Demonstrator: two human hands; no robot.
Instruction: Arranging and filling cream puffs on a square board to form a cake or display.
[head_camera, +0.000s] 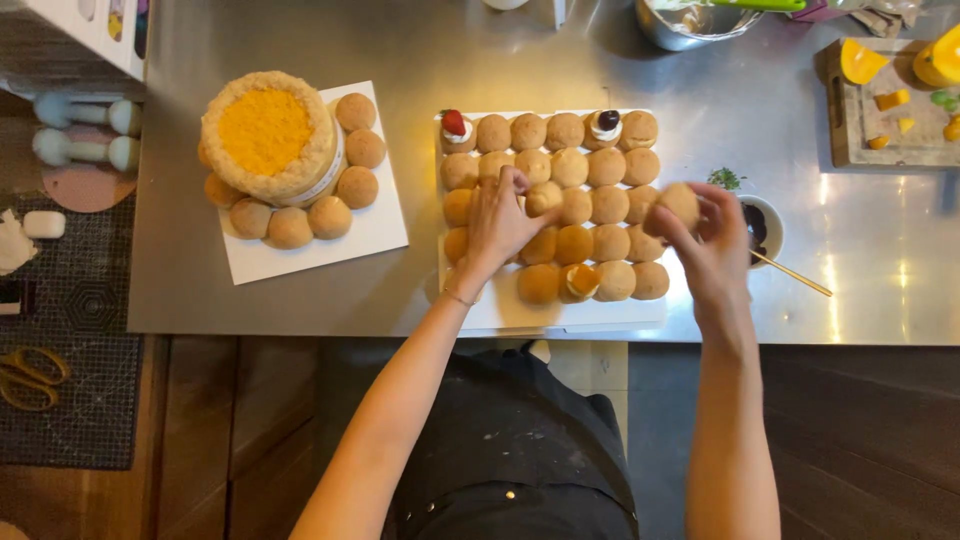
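Holding a round puff (679, 203) in its closed fingertips, the right hand (712, 240) was raised just off the right edge of the white board (590, 315). The left hand (497, 222) lay over the rows of puffs (590, 205), its fingers pinched on one puff (543, 196) in the third row; the puffs beneath its palm were hidden. Two back-row puffs carried toppings, one red (454, 123), one dark (608, 120). A small bowl (768, 228) with a stick (792, 272) sat partly behind the right hand, its contents hard to make out. To the left stood a cake (267, 135) ringed by puffs. A metal bowl (690, 22) and cutting board (888, 105) were cut off at the top and right edges.
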